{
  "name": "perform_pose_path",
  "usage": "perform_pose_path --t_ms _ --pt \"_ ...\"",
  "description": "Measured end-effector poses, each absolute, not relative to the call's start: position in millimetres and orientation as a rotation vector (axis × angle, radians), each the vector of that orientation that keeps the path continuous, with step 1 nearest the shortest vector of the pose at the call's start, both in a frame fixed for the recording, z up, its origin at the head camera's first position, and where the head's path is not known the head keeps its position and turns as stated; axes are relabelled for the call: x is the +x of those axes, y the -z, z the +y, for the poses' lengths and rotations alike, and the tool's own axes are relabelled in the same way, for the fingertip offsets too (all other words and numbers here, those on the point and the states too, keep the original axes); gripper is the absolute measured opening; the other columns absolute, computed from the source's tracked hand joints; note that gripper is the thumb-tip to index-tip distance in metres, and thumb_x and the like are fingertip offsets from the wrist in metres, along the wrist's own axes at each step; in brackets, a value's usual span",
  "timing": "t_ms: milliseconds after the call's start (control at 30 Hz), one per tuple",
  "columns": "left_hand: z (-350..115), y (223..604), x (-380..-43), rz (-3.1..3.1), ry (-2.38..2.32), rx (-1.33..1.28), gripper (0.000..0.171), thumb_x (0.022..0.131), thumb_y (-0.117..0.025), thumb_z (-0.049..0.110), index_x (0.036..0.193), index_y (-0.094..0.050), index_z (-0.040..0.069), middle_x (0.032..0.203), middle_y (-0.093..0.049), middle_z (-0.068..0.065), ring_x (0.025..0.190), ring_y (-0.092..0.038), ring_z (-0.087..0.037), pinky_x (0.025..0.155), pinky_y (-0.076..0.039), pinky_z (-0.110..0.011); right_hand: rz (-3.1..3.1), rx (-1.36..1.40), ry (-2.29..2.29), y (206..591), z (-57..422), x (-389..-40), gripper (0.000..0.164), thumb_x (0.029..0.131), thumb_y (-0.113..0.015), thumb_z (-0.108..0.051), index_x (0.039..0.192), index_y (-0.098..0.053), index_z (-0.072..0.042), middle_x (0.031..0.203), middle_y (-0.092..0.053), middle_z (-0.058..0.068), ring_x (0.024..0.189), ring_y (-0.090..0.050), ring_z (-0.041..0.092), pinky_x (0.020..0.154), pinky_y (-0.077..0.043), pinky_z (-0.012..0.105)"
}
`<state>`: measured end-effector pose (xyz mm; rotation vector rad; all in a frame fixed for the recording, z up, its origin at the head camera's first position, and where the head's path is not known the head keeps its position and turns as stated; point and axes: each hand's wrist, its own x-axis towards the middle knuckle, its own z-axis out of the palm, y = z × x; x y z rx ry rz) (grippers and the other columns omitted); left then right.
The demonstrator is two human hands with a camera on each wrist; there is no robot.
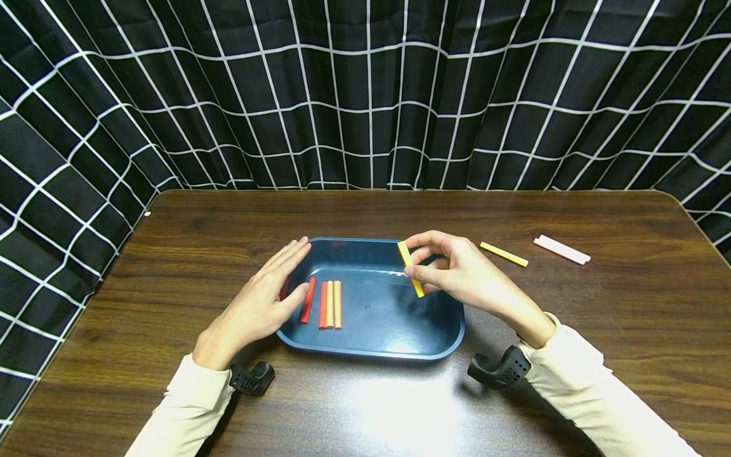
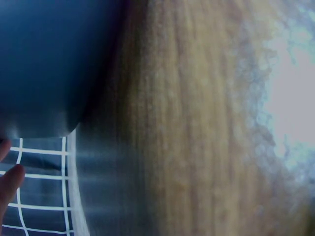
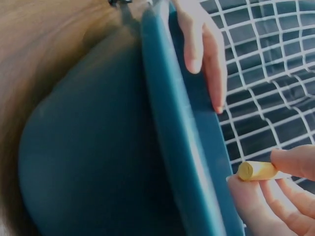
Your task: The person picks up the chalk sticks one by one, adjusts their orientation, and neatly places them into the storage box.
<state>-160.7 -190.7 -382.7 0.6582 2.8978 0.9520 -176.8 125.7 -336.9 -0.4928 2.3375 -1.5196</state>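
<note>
Left hand (image 1: 259,304) lies flat against the left rim of the blue tray (image 1: 374,348), fingers straight, grasping nothing; it only braces the wall. Risk there: a light brace means the tray can slide on the glossy tabletop (image 1: 171,266) if it gets bumped from the right. Inside, near the left wall, a red stick (image 1: 308,300) sits slightly angled, with three orange sticks (image 1: 330,304) lined up just beside it, touching one another. They look round, so any jolt to the tray probably rolls them out of line. Right hand (image 1: 459,274) is over the tray's right half, its grip a fingertip pinch on a yellow stick (image 1: 411,268), held tilted above the floor, not yet down. The right wrist view shows only the fingertips (image 3: 251,199) on it, so a slip is plausible, and a drop would likely bounce or roll into the row. Well right on the tabletop: another yellow stick (image 1: 504,254) and a white stick (image 1: 562,249), apart from each other and free to roll if knocked by a sleeve.
</note>
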Motion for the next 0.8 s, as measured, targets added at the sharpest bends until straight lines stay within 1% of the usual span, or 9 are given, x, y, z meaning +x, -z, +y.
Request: perform_pose_path --t_ms 167,367,467,600,800 --pt "-191 382 -160 2.898 -0.957 0.645 0.064 0.097 -0.06 0.02 0.154 -0.034 0.008 0.164 -0.028 -0.006 0.154 -0.022 -0.029 0.124 -0.021 -0.051 2.337 -0.524 1.493 342 115 -179 0.038 0.092 -0.064 -0.004 0.127 -0.055 0.006 0.101 -0.065 0.019 0.077 -0.068 0.013 0.069 -0.062 0.029" --pt "-191 382 -160 2.896 -0.955 0.645 0.065 0.097 -0.06 0.021 0.155 -0.034 0.009 0.164 -0.028 -0.006 0.154 -0.021 -0.027 0.124 -0.02 -0.051 2.327 -0.534 1.452 349 104 -180 0.035 0.093 -0.062 -0.004 0.126 -0.056 0.006 0.101 -0.066 0.019 0.08 -0.07 0.017 0.071 -0.062 0.033" --pt "-192 381 -160 2.891 -0.956 0.639 0.065 0.097 -0.061 0.021 0.155 -0.034 0.009 0.164 -0.028 -0.005 0.154 -0.021 -0.026 0.124 -0.021 -0.05 2.312 -0.527 1.464 351 99 -179 0.035 0.093 -0.064 -0.005 0.125 -0.057 0.007 0.101 -0.065 0.018 0.078 -0.069 0.016 0.072 -0.063 0.035" --pt "-191 380 -160 2.888 -0.953 0.629 0.065 0.097 -0.061 0.022 0.155 -0.033 0.01 0.165 -0.027 -0.004 0.155 -0.02 -0.025 0.124 -0.021 -0.05 2.306 -0.515 1.478 354 93 -179 0.035 0.092 -0.064 -0.005 0.124 -0.057 0.007 0.099 -0.065 0.016 0.076 -0.068 0.013 0.072 -0.062 0.034" --pt "-191 381 -160 2.889 -0.945 0.629 0.066 0.097 -0.061 0.022 0.155 -0.033 0.01 0.165 -0.027 -0.004 0.154 -0.02 -0.025 0.124 -0.021 -0.05 2.358 -0.539 1.419 357 87 -179 0.034 0.091 -0.065 -0.006 0.123 -0.058 0.005 0.096 -0.066 0.015 0.071 -0.066 0.014 0.07 -0.061 0.032"
